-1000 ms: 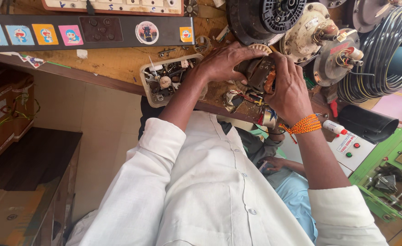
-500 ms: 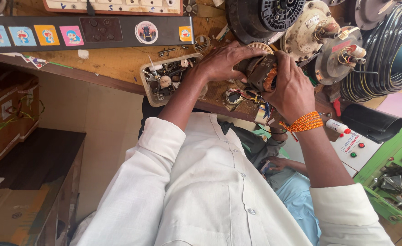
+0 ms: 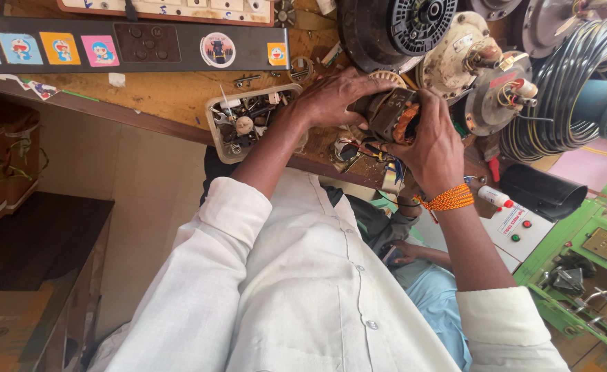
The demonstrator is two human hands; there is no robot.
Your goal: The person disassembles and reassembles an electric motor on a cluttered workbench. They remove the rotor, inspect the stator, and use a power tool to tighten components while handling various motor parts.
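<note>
Wooden workbench [image 3: 172, 96], motor stator [image 3: 393, 114] between both hands' grip

A small electric motor stator [image 3: 394, 116], a dark grey block of stacked metal plates with coppery orange wire windings showing at its right end, is held above the cluttered wooden desk [image 3: 172, 93]. It sits tilted, clasped from both sides between the left hand [image 3: 334, 96] and the right hand [image 3: 433, 145]. Thin coloured wires [image 3: 358, 146] trail from beneath it toward the desk edge.
</note>
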